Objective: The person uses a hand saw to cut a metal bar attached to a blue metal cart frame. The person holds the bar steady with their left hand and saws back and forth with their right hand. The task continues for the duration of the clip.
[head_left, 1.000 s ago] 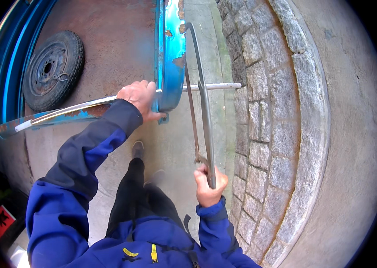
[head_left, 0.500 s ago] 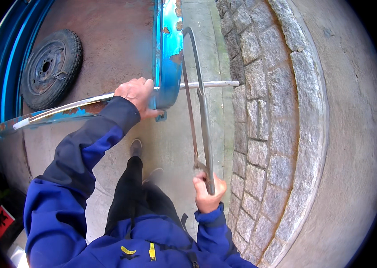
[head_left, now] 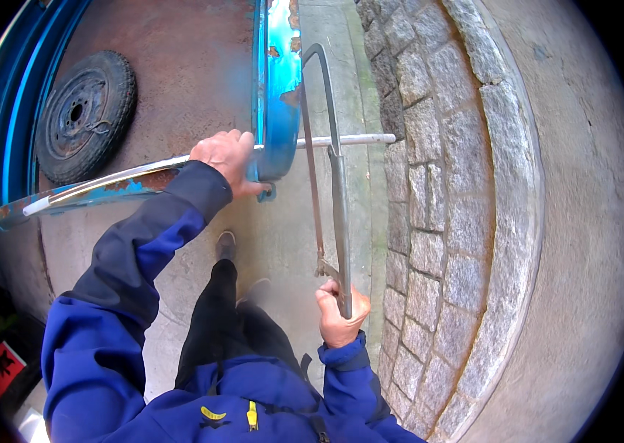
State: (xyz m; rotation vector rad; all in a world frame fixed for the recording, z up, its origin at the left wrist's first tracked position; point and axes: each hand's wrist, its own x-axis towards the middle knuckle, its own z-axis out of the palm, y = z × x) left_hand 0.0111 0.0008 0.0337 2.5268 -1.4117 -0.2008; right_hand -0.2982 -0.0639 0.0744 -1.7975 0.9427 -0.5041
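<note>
My left hand (head_left: 225, 159) is closed over a long whitish metal pipe (head_left: 349, 139), pressing it at the corner of a blue, rusty metal frame (head_left: 280, 140). The pipe crosses the frame, and its right end sticks out past it towards the stone wall. In my right hand (head_left: 343, 317) is the lower end of a hacksaw (head_left: 338, 177), held upright. The hacksaw's narrow brown blade meets the pipe just right of the frame. Whether the blade has cut into the pipe I cannot tell.
Inside the blue frame a wheel with a black tyre (head_left: 87, 118) lies on a rusty metal bed (head_left: 186, 74). A low stone-block wall (head_left: 452, 184) curves along the right. Concrete ground (head_left: 172, 295) lies under my feet. Dark objects with a red patch (head_left: 3, 367) are at the lower left.
The lower end of the hacksaw and my right hand have shifted slightly left. My left hand and the pipe have stayed in place.
</note>
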